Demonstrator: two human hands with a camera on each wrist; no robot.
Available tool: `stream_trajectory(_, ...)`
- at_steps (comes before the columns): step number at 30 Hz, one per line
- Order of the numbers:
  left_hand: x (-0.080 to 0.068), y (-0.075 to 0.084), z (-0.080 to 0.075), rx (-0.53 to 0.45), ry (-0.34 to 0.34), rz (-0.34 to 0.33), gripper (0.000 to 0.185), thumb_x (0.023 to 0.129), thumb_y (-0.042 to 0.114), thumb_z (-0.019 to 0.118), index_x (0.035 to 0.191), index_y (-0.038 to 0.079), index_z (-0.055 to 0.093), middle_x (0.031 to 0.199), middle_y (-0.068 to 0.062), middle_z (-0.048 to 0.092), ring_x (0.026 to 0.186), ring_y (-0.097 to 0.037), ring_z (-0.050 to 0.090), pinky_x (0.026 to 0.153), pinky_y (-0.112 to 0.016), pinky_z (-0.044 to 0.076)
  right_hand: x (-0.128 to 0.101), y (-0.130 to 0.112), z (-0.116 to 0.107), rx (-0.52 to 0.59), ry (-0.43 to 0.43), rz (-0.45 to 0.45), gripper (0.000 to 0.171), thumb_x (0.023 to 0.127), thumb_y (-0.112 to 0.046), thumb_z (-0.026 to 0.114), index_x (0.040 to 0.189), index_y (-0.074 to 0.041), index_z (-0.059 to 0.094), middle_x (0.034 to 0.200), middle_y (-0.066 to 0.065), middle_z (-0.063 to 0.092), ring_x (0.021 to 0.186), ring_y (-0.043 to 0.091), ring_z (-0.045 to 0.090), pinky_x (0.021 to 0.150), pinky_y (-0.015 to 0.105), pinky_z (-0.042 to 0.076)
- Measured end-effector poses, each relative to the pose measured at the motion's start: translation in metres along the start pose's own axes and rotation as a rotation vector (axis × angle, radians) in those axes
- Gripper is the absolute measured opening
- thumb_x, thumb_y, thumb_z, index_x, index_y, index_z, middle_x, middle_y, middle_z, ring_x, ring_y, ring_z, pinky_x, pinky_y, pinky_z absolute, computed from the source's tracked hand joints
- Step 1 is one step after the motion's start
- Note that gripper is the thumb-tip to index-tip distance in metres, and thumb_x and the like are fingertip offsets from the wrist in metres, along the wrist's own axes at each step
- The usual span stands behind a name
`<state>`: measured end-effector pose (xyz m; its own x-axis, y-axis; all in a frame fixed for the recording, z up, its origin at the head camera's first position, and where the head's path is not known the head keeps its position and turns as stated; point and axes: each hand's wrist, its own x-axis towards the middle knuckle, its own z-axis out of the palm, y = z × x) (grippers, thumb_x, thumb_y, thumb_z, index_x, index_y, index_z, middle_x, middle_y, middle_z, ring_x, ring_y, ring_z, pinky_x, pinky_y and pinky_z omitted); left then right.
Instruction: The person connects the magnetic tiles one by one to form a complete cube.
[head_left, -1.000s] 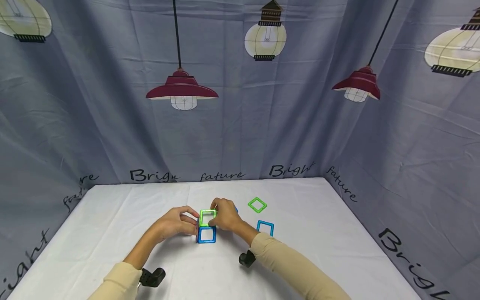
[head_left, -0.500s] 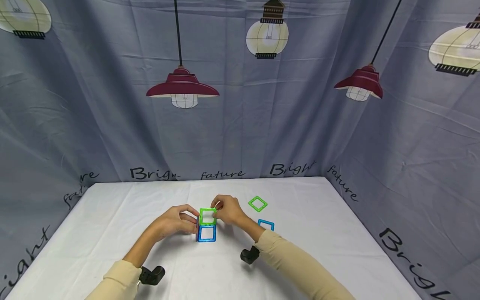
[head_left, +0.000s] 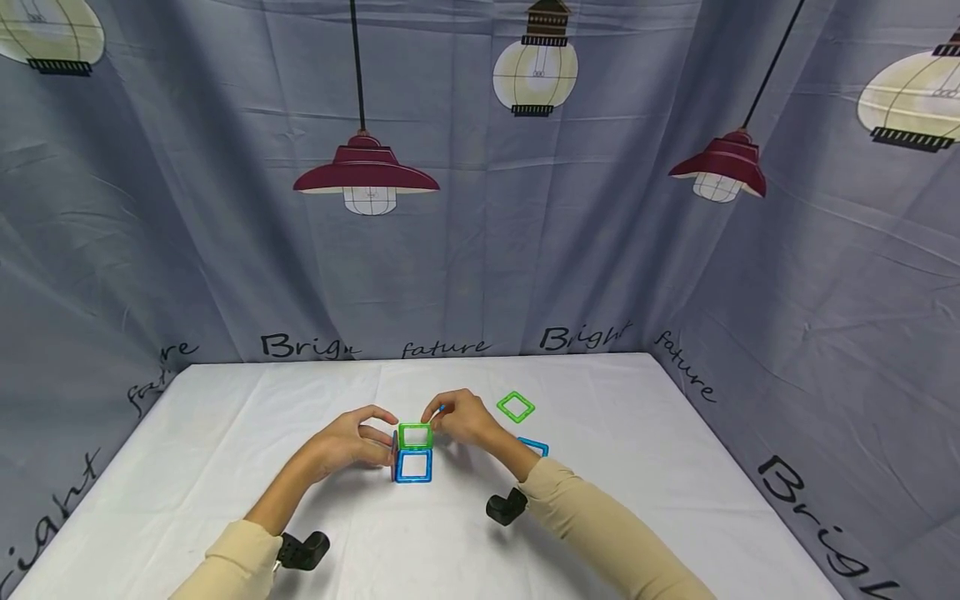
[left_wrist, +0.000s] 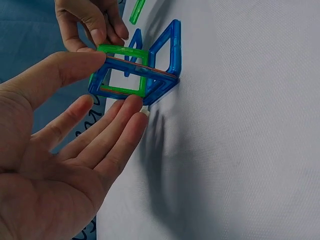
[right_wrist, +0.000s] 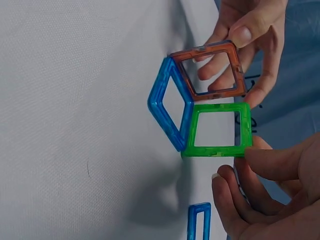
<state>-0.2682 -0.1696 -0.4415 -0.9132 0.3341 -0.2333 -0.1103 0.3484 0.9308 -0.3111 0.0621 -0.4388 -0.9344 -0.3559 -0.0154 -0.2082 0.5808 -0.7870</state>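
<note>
Now the small cube of square frames (head_left: 412,457) stands near the middle of the white tabletop (head_left: 225,467), with the green frame (head_left: 415,435) lying flat on top, facing up, and the blue frame (head_left: 413,467) upright, facing the person. The left hand (head_left: 352,442) pinches the orange frame (right_wrist: 212,70) on the left side. The right hand (head_left: 461,419) pinches the green frame's right edge.
</note>
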Motion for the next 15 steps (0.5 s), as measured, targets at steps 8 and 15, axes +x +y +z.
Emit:
stream_trajectory(8, -0.0001, -0.0002, 0.0003, -0.003, -0.005, 0.015, 0.063, 0.077, 0.008, 0.084, 0.135, 0.003, 0.058, 0.12, -0.022, 0.072, 0.1, -0.024, 0.071, 0.086, -0.04, 0.059, -0.0021, -0.0002, 0.0, 0.019, -0.018, 0.002, 0.012, 0.085, -0.001, 0.072, 0.088, -0.01, 0.078, 0.085, 0.004, 0.073, 0.074, 0.013, 0.057, 0.064, 0.024, 0.046)
stream_trajectory(15, -0.0003, -0.0012, 0.0014, 0.005, 0.011, 0.018, 0.064, 0.076, 0.01, 0.084, 0.135, 0.003, 0.061, 0.12, -0.02, 0.072, 0.102, -0.022, 0.07, 0.086, -0.039, 0.059, -0.0045, -0.0004, -0.001, 0.036, -0.027, 0.002, 0.012, 0.084, 0.0, 0.071, 0.087, -0.01, 0.078, 0.081, 0.002, 0.072, 0.071, 0.012, 0.058, 0.063, 0.024, 0.047)
